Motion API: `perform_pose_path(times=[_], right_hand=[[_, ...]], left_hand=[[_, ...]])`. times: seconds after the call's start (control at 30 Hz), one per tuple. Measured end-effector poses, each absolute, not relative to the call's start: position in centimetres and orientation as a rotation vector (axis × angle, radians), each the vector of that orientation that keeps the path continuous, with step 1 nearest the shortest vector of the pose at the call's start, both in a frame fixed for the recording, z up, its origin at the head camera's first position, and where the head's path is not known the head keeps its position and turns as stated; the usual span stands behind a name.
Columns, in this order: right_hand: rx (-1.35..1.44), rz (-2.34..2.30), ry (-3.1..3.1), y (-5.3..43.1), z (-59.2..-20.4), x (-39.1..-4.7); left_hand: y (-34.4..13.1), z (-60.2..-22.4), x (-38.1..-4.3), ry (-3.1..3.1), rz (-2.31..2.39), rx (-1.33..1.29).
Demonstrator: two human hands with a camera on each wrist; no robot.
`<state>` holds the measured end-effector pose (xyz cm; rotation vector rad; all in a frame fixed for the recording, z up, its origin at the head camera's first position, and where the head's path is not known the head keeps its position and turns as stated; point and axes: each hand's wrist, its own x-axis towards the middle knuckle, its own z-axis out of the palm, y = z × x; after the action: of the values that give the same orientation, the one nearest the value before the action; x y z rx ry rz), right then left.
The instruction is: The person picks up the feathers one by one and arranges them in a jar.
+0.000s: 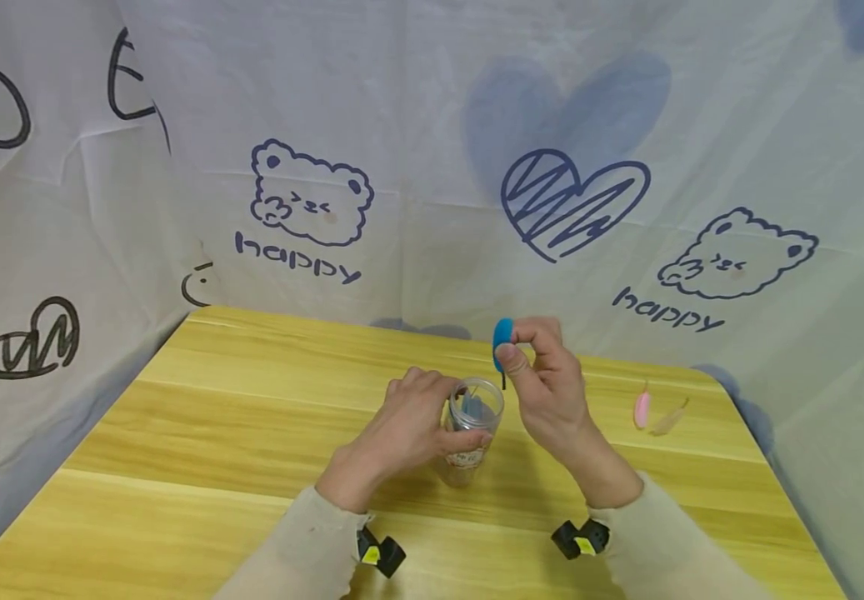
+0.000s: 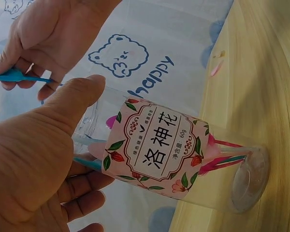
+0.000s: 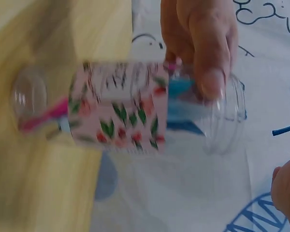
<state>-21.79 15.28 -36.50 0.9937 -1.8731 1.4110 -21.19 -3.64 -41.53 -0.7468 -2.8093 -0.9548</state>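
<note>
A clear jar (image 1: 465, 457) with a pink floral label (image 2: 157, 147) stands on the table, its mouth uncovered. My left hand (image 1: 412, 421) grips it near the top, thumb across the front and fingers round the far side. Inside the jar, blue and pink feathers (image 3: 181, 104) show through the clear wall, their stems reaching toward the base. Above and right of the rim, my right hand (image 1: 551, 387) pinches a blue feather (image 1: 502, 343) between thumb and curled forefinger. Its thin stem points down beside the jar's mouth.
On the right of the wooden table (image 1: 237, 400) lie a pink feather (image 1: 641, 408) and a pale beige feather (image 1: 670, 418). White cloth (image 1: 417, 250) with drawn bears and hearts hangs behind the table and along its sides.
</note>
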Motion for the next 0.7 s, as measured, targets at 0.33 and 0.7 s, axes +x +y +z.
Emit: perform_pose_path(times=[0.33,0.7], right_hand=[[0.766,1.637,-1.838,13.9,-38.3,-21.3],[0.805,1.324,-1.963,13.3,-39.9,-20.8]], left_hand=[[-3.6,-41.3,-21.3,-2.811,-0.962,-0.758],[-3.7,-41.2,-21.3,-2.788,-0.925,-0.796]])
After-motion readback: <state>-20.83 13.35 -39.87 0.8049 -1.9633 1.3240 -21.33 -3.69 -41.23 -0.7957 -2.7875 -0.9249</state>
